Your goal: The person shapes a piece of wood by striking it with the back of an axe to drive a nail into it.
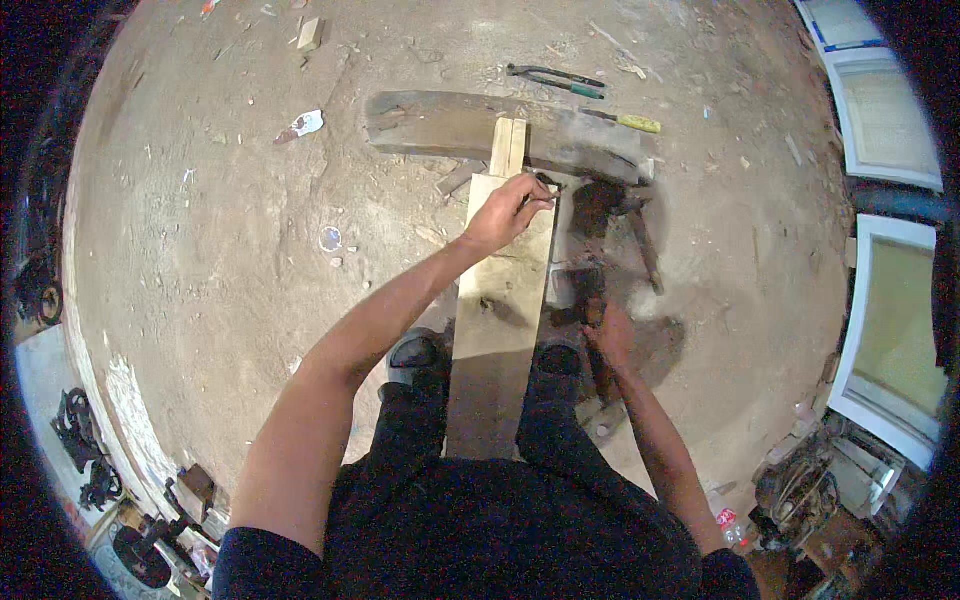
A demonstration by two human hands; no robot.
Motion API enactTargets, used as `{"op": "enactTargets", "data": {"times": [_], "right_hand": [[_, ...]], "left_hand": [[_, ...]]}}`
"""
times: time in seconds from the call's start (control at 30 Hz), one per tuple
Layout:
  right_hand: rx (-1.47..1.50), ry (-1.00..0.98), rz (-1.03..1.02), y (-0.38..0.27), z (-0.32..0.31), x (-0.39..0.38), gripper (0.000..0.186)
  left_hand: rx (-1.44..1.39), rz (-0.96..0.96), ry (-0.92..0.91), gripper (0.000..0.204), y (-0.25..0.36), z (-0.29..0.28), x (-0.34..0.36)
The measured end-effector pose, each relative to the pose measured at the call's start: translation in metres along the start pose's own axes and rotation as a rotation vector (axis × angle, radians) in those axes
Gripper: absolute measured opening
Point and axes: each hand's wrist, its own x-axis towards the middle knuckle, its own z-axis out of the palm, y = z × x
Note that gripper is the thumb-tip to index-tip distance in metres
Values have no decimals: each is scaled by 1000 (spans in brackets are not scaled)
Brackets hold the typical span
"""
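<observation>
A long pale wooden plank [505, 270] lies between my legs, and a narrower wooden piece [508, 145] extends from its far end over a thick weathered timber [430, 122]. My left hand [508, 212] is closed in a pinch at the plank's far right edge. Something small and dark shows by its fingertips, too unclear to name. To the right of the plank, my right hand [612, 338] is wrapped round a dark hammer-like tool [578, 288] with a blocky head. Blur and shadow hide its full shape.
Beyond the timber lie pincers [560, 82]; a yellow-handled tool [638, 123] rests at the timber's right part. A dark hammer [642, 235] is on the ground to the right. White-framed windows [890, 310] stand at the right, with clutter in both lower corners.
</observation>
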Motion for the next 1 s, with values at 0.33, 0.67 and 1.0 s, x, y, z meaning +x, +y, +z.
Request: {"op": "enactTargets", "data": {"times": [0.33,0.67,1.0], "right_hand": [[62,77,-74,8,-22,14,39],[798,-345,170,0,-49,5,30],[858,-170,-132,-135,-171,46,16]], "left_hand": [[-19,9,-2,8,1,-2,-1],[32,49,-10,5,-2,0,0],[15,29,-40,5,0,-4,-1]]}}
